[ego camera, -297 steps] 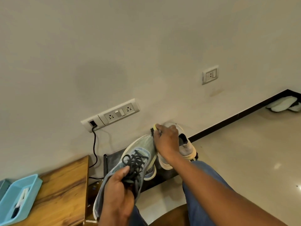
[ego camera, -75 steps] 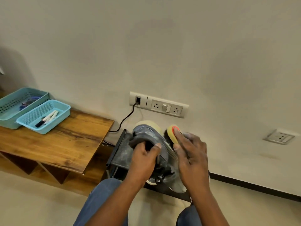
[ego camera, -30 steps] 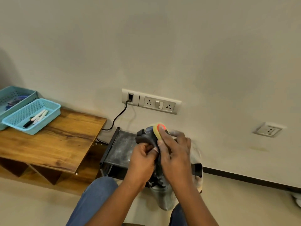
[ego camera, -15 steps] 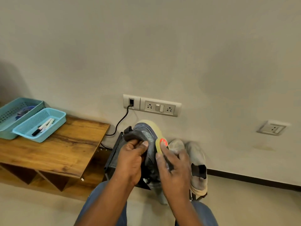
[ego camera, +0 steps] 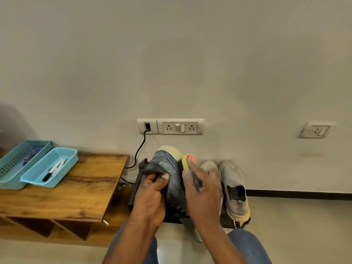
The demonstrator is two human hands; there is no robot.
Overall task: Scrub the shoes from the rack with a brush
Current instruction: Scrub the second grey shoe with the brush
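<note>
Left hand (ego camera: pixel 152 195) grips the grey sneaker (ego camera: pixel 171 176) by its collar, fingers curled round the fabric, holding it upright above the front edge of the black rack (ego camera: pixel 136 189). Right hand (ego camera: pixel 203 193) clasps the brush (ego camera: pixel 187 161), yellow head with an orange tip, pressed against the sneaker's right side near the pale sole. Scrubbing of this shoe appears to be under way; how much of it is clean cannot be judged. Two beige slip-ons (ego camera: pixel 232 189) lie side by side at the rack's right end, apparently awaiting treatment. A wooden bench (ego camera: pixel 76 191) at left carries two blue trays (ego camera: pixel 47 168).
</note>
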